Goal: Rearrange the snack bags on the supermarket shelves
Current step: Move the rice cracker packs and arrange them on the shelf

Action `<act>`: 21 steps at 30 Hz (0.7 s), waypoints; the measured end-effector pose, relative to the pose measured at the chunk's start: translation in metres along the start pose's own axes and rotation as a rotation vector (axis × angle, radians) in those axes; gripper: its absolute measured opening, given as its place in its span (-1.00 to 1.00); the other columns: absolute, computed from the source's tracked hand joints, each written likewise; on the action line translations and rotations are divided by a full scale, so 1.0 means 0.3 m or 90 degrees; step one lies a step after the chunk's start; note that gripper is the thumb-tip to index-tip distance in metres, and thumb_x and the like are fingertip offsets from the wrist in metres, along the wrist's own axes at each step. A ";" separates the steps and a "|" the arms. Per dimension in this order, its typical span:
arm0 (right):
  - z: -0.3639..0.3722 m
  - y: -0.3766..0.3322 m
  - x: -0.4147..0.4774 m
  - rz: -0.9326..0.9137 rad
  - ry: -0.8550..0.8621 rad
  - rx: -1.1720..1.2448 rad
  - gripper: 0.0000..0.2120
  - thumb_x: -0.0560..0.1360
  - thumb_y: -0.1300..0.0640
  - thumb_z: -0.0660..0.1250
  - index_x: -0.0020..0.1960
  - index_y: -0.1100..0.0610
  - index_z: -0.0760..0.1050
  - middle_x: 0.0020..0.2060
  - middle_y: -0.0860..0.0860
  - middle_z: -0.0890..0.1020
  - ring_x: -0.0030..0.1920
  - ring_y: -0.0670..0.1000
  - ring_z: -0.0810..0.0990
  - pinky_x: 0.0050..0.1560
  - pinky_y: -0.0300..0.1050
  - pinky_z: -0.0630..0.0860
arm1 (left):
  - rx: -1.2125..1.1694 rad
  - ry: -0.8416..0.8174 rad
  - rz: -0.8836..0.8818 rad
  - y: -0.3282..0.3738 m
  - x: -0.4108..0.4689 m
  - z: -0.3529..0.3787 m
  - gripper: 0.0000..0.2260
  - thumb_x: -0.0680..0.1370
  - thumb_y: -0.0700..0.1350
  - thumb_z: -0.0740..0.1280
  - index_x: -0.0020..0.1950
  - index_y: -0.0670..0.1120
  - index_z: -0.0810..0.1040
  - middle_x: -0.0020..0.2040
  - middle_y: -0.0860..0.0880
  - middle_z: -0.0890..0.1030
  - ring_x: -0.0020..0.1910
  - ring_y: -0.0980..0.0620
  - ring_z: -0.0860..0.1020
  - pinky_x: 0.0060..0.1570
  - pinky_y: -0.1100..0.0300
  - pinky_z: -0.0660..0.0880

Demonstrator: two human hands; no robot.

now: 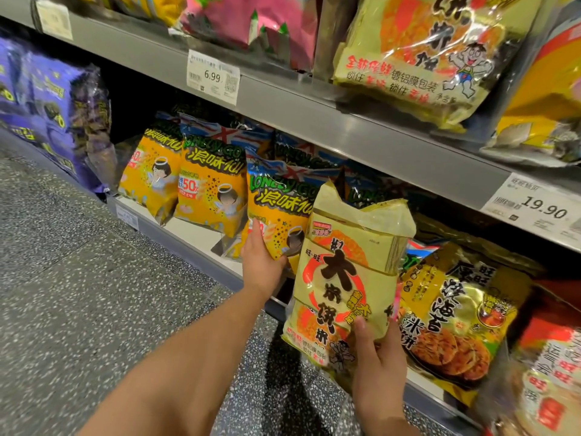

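Note:
My right hand (379, 369) grips the bottom of a pale yellow rice-cracker bag (345, 272) and holds it upright in front of the lower shelf. My left hand (261, 259) grips the lower corner of an orange snack bag (276, 212) that stands on the lower shelf (201, 237), just left of the yellow bag. Two more orange bags (210, 190) of the same kind stand further left on that shelf. A seaweed rice-cracker bag (456, 313) lies behind and to the right of the held yellow bag.
The upper shelf edge (361, 133) carries price tags 6.99 (213, 77) and 19.90 (540, 206); a large yellow cracker bag (418, 55) and a pink bag (248, 23) sit on it. Purple bags (47, 108) stand at far left. Speckled floor (94, 294) lies below.

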State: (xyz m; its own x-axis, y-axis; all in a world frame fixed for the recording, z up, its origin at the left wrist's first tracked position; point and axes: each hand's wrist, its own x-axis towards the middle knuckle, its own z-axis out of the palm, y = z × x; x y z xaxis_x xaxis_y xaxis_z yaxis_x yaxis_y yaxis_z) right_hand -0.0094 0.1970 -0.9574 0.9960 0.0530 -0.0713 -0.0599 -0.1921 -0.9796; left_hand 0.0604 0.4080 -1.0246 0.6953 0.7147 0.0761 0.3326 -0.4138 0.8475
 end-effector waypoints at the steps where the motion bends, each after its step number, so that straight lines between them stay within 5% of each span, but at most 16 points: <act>1: 0.002 0.004 0.003 -0.002 0.001 -0.002 -0.88 0.57 0.10 0.24 -0.04 -0.13 0.40 0.01 0.01 0.58 0.03 0.05 0.53 0.08 -0.07 0.39 | -0.012 0.003 -0.021 -0.002 0.002 -0.004 -0.11 0.35 -0.11 0.51 0.53 -0.09 0.04 0.41 -0.14 0.34 0.38 -0.16 0.28 0.35 -0.10 0.29; 6: 0.003 0.018 0.007 -0.002 0.000 -0.002 -0.91 0.56 0.07 0.24 -0.08 -0.11 0.43 0.01 0.06 0.58 0.06 0.11 0.53 0.15 0.11 0.47 | 0.003 0.002 -0.039 -0.022 0.002 -0.034 -0.21 0.36 -0.04 0.50 0.49 -0.08 0.20 0.38 -0.18 0.33 0.37 -0.19 0.29 0.33 -0.06 0.29; 12: 0.003 0.024 -0.007 -0.012 -0.003 0.009 -0.86 0.57 0.07 0.24 -0.05 -0.18 0.44 0.02 -0.02 0.60 0.07 0.05 0.55 0.11 0.00 0.45 | 0.215 -0.080 -0.106 -0.035 -0.031 -0.081 -0.14 0.34 0.33 0.37 0.50 0.26 -0.05 0.51 -0.22 0.06 0.46 -0.26 0.11 0.36 -0.20 0.21; 16: 0.006 0.021 -0.012 0.005 -0.023 0.026 -0.87 0.57 0.07 0.23 0.09 -0.10 0.43 -0.01 -0.09 0.63 0.05 -0.01 0.59 0.13 0.02 0.50 | 0.085 -0.098 -0.124 -0.057 -0.046 -0.059 0.01 0.32 0.21 0.47 0.53 0.09 -0.14 0.40 -0.26 0.21 0.37 -0.25 0.28 0.31 -0.11 0.32; 21: 0.017 0.025 -0.010 -0.004 -0.017 0.038 -0.83 0.55 0.04 0.23 0.14 -0.05 0.42 -0.01 -0.07 0.62 0.05 0.02 0.58 0.10 0.02 0.48 | 0.077 -0.087 -0.110 -0.067 -0.049 -0.071 -0.06 0.35 0.14 0.49 0.54 0.01 -0.02 0.34 -0.21 0.31 0.29 -0.22 0.39 0.21 -0.04 0.39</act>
State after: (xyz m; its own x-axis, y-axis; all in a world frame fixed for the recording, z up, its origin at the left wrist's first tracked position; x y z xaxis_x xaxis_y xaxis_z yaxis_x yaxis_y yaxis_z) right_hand -0.0133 0.2004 -0.9654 0.9944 0.0798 -0.0695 -0.0585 -0.1325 -0.9895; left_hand 0.0299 0.4178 -1.0315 0.6983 0.7014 -0.1430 0.5222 -0.3626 0.7719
